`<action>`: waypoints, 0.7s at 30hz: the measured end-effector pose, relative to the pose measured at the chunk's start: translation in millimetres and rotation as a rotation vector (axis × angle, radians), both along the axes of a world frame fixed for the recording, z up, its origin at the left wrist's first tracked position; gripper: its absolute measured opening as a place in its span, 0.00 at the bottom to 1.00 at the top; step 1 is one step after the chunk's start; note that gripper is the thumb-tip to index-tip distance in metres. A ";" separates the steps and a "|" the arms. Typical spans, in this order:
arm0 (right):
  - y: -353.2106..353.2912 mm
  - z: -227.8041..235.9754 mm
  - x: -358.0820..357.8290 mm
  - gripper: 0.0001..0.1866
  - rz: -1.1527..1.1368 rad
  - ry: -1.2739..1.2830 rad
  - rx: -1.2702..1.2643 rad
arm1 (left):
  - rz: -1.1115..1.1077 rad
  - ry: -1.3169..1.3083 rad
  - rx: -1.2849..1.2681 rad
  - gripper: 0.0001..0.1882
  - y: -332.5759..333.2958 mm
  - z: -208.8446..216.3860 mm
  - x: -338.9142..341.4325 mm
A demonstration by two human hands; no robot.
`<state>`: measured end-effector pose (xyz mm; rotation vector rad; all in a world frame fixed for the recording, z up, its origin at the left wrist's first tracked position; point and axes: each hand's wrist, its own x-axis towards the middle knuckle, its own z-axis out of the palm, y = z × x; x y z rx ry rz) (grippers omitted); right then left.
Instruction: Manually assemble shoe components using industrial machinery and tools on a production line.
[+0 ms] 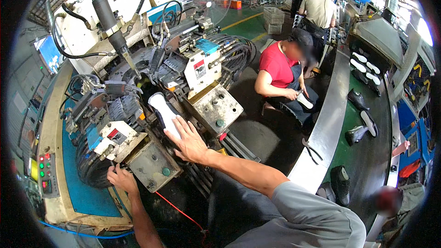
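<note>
A shoe with a white sole (164,114) sits sole up in the middle of the machine (209,110), between its two clamp blocks. My right hand (190,143) lies on the heel-side end of the sole, its fingers stretched out and slightly apart. Lower left, my left hand (123,180) is at the machine's near left metal box (154,163). Its fingers are curled together by a small dark part, and what they grip is hidden. A dark metal cylinder (110,23) with a pointed tip slants down above the shoe.
To the right a conveyor (321,151) carries several dark shoes (360,98) and white soles; pliers (312,150) lie on its metal edge. A seated person in red (278,69) handles a shoe nearby. A red cable (183,213) hangs below the machine. A button panel (47,174) stands left.
</note>
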<state>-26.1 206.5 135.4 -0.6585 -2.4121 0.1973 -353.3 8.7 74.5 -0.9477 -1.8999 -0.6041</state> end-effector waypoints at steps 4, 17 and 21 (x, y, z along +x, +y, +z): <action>-1.4 -4.8 -3.7 0.48 -0.019 -0.044 0.004 | 0.001 -0.002 0.010 0.17 -0.5 -5.1 -4.3; 87.1 18.4 -107.6 0.46 -0.025 -0.010 0.033 | 0.010 0.102 -0.028 0.16 0.8 -19.9 -29.8; 110.4 33.4 -136.2 0.45 -0.032 -0.018 0.050 | 0.055 0.139 -0.041 0.16 0.2 -19.0 -32.4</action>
